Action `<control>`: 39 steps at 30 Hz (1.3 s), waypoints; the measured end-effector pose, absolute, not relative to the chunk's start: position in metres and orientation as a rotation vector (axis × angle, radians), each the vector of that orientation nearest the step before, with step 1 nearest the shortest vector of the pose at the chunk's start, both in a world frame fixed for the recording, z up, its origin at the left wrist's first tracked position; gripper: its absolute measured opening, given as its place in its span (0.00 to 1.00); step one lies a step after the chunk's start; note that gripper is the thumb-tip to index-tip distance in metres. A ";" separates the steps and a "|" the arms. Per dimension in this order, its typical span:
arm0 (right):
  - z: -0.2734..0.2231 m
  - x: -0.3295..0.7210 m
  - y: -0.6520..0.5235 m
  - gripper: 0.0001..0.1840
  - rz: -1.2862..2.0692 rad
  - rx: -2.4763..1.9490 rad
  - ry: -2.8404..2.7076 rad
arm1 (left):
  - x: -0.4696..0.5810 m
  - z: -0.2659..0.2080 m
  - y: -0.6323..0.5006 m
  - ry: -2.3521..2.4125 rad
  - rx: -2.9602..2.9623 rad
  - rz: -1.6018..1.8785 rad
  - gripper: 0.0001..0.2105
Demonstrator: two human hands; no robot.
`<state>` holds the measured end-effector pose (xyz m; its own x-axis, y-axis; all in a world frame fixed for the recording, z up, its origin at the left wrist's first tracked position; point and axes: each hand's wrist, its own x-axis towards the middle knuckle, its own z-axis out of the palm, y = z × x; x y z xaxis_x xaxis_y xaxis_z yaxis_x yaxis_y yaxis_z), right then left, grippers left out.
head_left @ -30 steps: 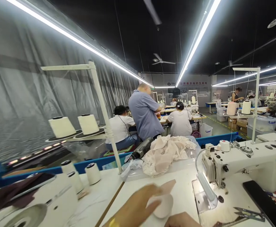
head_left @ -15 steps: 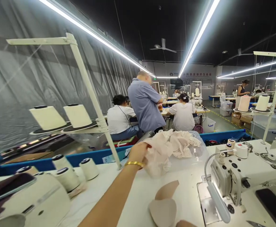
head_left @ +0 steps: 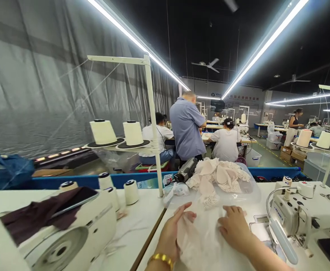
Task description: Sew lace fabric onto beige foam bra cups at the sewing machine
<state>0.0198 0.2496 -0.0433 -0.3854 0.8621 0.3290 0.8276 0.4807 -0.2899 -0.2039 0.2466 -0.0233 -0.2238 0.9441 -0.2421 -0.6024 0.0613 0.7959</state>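
Fabric lies between my left hand and my right hand. Just beyond it, a tray holds a heap of garments, with a thread stand to its left. Farther left, thread cones stand behind a machine with cloth on it. A sewing machine stands on my right; beyond the tray are people.

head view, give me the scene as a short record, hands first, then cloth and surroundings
left hand: at left edge of pale sheer cloth, grip unclear
right hand: at its right side, grip unclear
cloth: blurred, between the hands, over white tabletop
beyond cloth: cream lace-trimmed garments, heaped in or on clear plastic bin
far left: two cream thread cones
far right: white sewing machine
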 end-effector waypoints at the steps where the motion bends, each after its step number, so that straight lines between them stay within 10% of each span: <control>1: -0.038 0.019 0.257 0.09 0.084 -1.415 -2.260 | -0.203 -0.024 0.247 0.980 0.468 1.532 0.18; 6: -0.018 -0.025 0.311 0.25 0.084 -1.383 -2.182 | -0.206 -0.030 0.257 0.978 0.448 1.556 0.14; 17: 0.011 -0.025 0.246 0.05 0.684 -0.355 -2.496 | -0.207 -0.039 0.259 0.743 0.339 1.058 0.18; 25: 0.052 0.006 0.368 0.14 0.246 -1.532 -1.687 | -0.210 -0.062 0.278 0.491 0.368 1.300 0.10; 34: 0.042 -0.017 0.288 0.08 0.461 -0.995 -2.265 | -0.218 -0.091 0.296 0.670 0.356 1.072 0.36; 39: 0.050 -0.007 0.309 0.11 0.844 -0.990 -2.354 | -0.201 -0.099 0.276 0.750 0.483 1.004 0.18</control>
<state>-0.0071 0.3086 0.0495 -0.6423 0.7490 0.1627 0.4751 0.5557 -0.6823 -0.2013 0.2759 -0.0985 0.3257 0.8839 -0.3356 -0.5727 0.4669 0.6738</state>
